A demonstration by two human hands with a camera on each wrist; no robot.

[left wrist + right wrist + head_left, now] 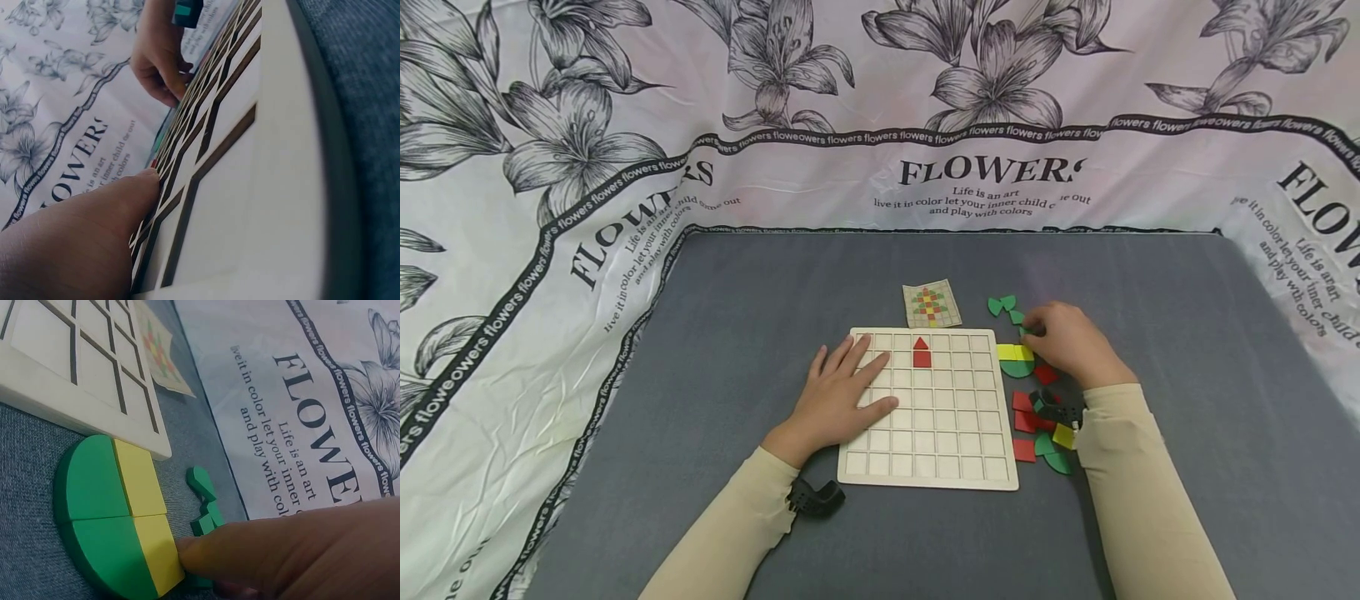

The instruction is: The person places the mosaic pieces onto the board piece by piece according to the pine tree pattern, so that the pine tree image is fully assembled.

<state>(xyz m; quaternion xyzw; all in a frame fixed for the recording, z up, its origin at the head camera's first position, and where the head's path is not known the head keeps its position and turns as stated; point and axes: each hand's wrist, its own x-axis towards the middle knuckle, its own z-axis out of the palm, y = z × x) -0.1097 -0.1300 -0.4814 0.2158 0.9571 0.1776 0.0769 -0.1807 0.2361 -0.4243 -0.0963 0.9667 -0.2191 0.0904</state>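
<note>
My left hand (842, 396) lies with spread fingers on the left part of a pale wooden grid board (966, 475); the thumb (119, 209) shows in the left wrist view. A red triangle (921, 343) sits above a red square (922, 359) in the board's upper cells. Right of the board, my right hand (1075, 342) pinches a small green piece (199, 582), largely hidden by its fingers. The thumb (250, 547) is against a yellow square (160, 553). That square and another yellow one (139, 475) border two green quarter-rounds (94, 481).
A small pattern card (931, 303) lies behind the board. Several loose green pieces (1002, 304) are near the right fingers. Red squares (1024, 451), a yellow square (1063, 436) and green rounded pieces (1057, 463) lie beside the right wrist. Flower-printed cloth (985, 183) borders the grey surface.
</note>
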